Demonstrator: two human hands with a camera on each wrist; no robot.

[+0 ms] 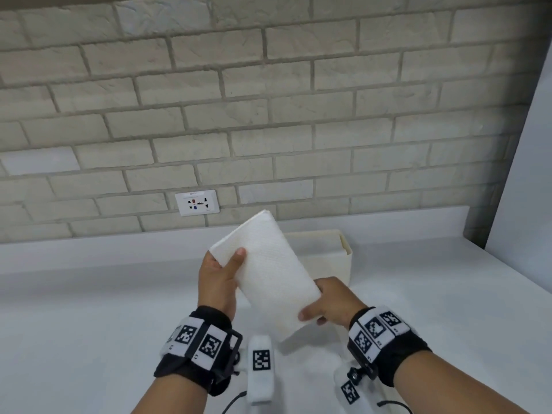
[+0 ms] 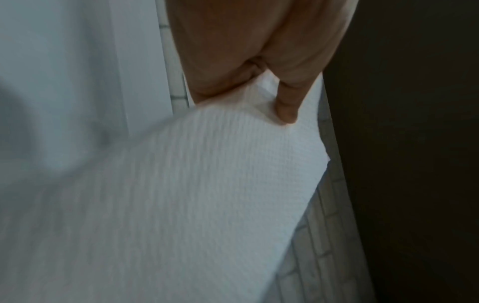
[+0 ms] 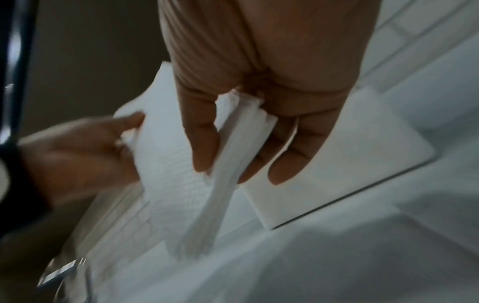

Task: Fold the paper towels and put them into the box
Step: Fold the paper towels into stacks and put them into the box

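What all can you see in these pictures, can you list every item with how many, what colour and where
folded paper towel: one, white, held up over the counter in front of the box
box: one, cream, on the counter by the wall, partly behind the towel
counter: one, white, below the wall
brick wall: one, off-white, behind the counter
socket plate: one, white, low on the wall
wrist bands: two, black with black-and-white markers
left hand: one, grip on the towel's far left corner
right hand: one, grip on the towel's near edge
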